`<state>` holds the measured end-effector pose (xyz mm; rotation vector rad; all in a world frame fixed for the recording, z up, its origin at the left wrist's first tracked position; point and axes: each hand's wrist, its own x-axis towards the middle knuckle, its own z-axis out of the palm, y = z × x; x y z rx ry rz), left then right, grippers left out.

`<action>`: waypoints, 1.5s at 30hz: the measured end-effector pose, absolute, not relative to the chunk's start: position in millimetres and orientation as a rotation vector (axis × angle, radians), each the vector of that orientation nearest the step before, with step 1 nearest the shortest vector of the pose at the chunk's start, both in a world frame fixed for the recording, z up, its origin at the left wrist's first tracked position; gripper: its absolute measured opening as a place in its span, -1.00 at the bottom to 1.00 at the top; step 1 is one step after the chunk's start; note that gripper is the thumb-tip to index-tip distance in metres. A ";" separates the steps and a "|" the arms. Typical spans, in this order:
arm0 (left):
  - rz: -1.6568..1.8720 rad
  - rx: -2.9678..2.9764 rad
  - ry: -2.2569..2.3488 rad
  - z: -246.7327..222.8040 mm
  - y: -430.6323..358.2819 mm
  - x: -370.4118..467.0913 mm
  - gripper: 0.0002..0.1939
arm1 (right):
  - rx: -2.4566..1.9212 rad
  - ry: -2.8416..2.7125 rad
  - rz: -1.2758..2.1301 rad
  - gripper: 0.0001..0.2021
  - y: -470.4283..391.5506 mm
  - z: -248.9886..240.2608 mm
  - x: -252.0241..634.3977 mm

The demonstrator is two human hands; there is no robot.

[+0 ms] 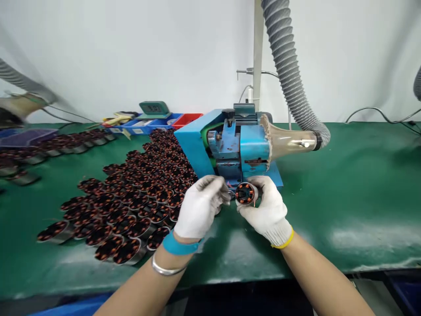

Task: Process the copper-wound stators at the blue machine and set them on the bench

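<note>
My right hand [267, 210], in a white glove with a yellow cuff edge, grips a motor stator [245, 193]. The stator is a round metal ring with copper windings and a dark inside, its open end facing me. A short copper wire end hangs from its lower right. Just left of it, my left hand [201, 206], also white-gloved, has its fingers pinched together; what they hold, if anything, I cannot make out. Directly behind both hands stands a blue belt-driven machine [228, 147], and the stator is in front of its base.
Many more stators [131, 197] stand packed together on the green table [329, 210] at left. Behind them are blue bins [144, 126], a red bin [186, 120] and a digital clock [154, 109]. A grey hose [289, 61] joins the clear funnel [291, 142] at the machine's right.
</note>
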<state>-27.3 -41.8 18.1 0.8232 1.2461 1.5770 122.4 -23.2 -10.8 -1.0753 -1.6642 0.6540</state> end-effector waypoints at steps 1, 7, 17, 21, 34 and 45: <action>1.657 0.722 1.185 15.0 -39.9 -21.8 -0.72 | -1.126 -1.589 0.680 -0.52 -21.7 -11.7 121.4; 1.463 1.060 1.210 -2.0 -36.3 21.7 -0.40 | -1.148 -1.376 0.784 -0.45 -5.8 -20.9 120.7; 1.499 1.153 1.256 4.8 -8.1 25.7 -0.58 | -1.134 -1.578 0.608 -0.57 9.7 -10.6 127.1; 1.560 1.152 1.329 11.8 -6.3 27.3 -0.61 | -1.231 -1.568 0.530 -0.59 7.0 -6.0 120.6; 1.593 1.220 1.294 16.2 -1.6 29.9 -0.69 | -1.159 -1.460 0.494 -0.65 7.0 -7.3 111.8; 1.587 1.183 1.222 9.6 1.8 28.3 -0.69 | -1.176 -1.385 0.465 -0.59 10.2 -15.2 104.7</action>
